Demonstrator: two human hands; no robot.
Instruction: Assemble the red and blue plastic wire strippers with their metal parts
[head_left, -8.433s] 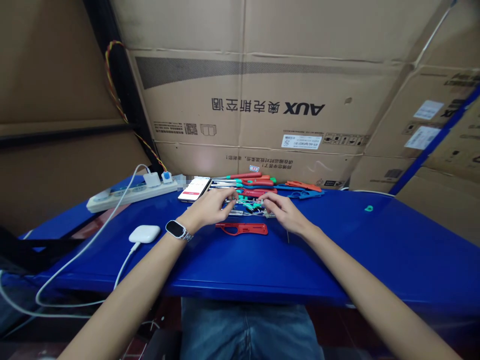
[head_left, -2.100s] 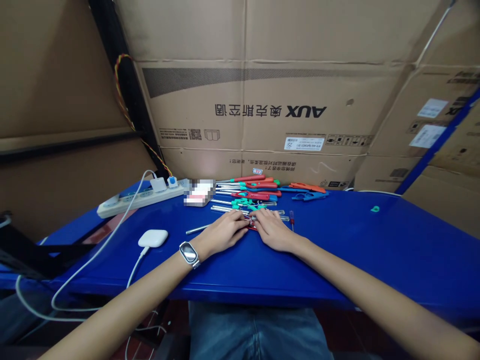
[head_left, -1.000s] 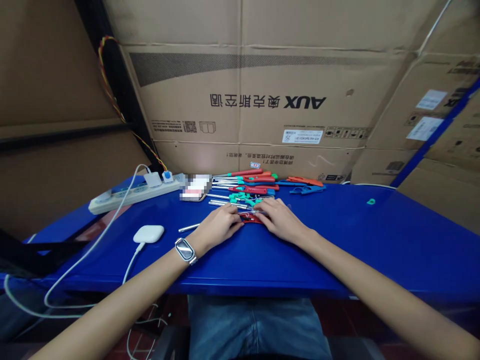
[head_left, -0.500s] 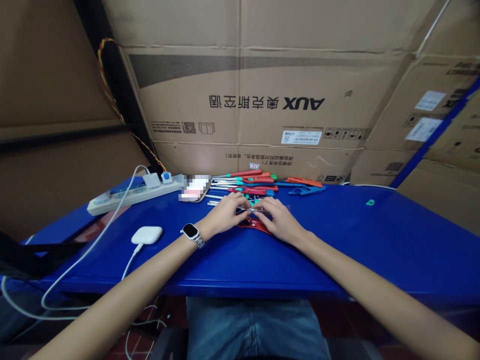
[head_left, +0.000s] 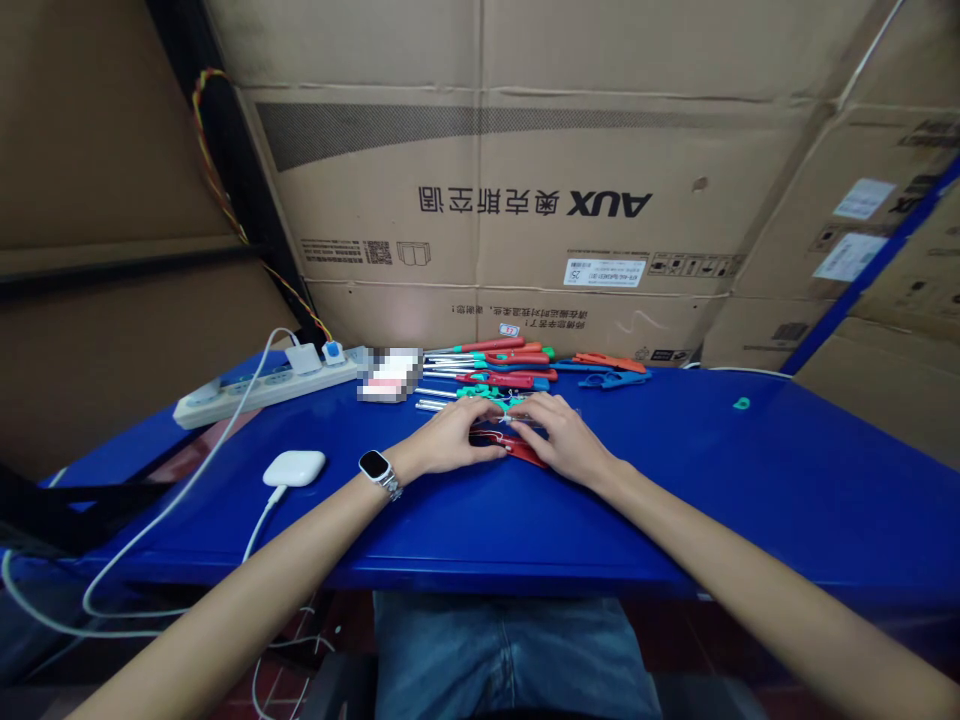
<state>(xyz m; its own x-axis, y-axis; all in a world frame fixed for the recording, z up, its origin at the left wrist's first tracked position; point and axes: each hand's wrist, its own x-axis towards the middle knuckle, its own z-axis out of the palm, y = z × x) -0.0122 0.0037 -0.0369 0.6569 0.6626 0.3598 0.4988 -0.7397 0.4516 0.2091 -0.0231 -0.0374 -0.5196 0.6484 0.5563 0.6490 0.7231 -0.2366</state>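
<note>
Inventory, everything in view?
Table: 1, blue, centre
Cardboard: several panels, brown, surrounding
Power strip: 1, white, left
Cables: several, white, left
Wires: 1 bundle, multicoloured, left
Pixelated item: 1, pale, back left
Case: 1, white, left
Tools: several, mostly red, back
Flat pieces: several, orange/blue, right
Small parts: several, green, centre
Loose piece: 1, green, right
Casing: 1, red, between hands
Jeans: 1, blue, below
Watch: 1, silver, left wrist
Left hand: 1, by casing
Right hand: 1, by casing

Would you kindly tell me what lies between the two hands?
In the head view, a red plastic shell, white wire and some green parts show there.
</note>
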